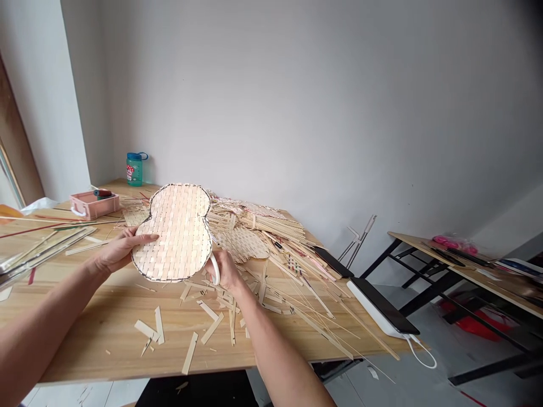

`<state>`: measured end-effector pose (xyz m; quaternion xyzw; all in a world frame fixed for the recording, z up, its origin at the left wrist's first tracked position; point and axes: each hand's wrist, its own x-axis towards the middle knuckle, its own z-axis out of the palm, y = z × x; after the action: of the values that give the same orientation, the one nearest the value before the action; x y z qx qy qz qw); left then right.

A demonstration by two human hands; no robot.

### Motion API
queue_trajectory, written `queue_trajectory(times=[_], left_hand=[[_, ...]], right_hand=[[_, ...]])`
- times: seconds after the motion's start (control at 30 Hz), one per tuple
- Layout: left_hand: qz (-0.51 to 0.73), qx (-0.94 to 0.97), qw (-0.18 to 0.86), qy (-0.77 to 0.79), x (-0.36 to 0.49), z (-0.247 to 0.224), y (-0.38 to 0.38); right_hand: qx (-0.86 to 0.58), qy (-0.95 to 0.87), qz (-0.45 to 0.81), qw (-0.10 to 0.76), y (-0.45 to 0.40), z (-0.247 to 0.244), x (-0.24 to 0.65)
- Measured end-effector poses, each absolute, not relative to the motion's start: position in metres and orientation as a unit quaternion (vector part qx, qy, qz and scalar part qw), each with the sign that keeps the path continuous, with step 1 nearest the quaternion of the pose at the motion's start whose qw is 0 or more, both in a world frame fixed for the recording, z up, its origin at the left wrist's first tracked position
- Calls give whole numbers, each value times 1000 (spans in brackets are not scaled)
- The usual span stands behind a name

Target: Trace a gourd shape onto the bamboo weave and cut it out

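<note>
A woven bamboo panel (173, 234), gourd-shaped with a dark outlined edge, is held up above the table. My left hand (121, 246) pinches its left side, thumb on the front face. At the panel's lower right, my right hand (227, 271) is closed around a pair of scissors (216, 270), of which only a white looped handle shows. The blades and most of the right fingers are hidden behind the panel. Short cut bamboo strips (158, 325) lie scattered on the table below both hands.
Behind the hands lie another woven piece (244, 243) and a heap of bamboo strips (271, 223). A pink basket (94, 204) and a teal bottle (134, 169) stand at the back left. A black phone (384, 305) rests on a white block at the right edge.
</note>
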<state>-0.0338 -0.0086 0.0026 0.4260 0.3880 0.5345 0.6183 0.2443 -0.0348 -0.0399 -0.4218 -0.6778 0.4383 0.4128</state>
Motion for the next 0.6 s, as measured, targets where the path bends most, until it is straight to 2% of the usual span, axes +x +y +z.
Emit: queue_trajectory(times=[0.13, 0.27, 0.43, 0.6], left_hand=[[549, 418, 614, 382, -38, 3, -7], [566, 408, 610, 376, -41, 3, -5], [566, 398, 619, 371, -39, 3, -6], [570, 383, 632, 359, -28, 2, -10]], right_hand=[[-435, -666, 457, 398, -35, -37, 247], [-449, -648, 448, 422, -40, -25, 252], [-430, -712, 391, 394, -47, -17, 253], [-462, -711, 344, 403, -46, -21, 246]])
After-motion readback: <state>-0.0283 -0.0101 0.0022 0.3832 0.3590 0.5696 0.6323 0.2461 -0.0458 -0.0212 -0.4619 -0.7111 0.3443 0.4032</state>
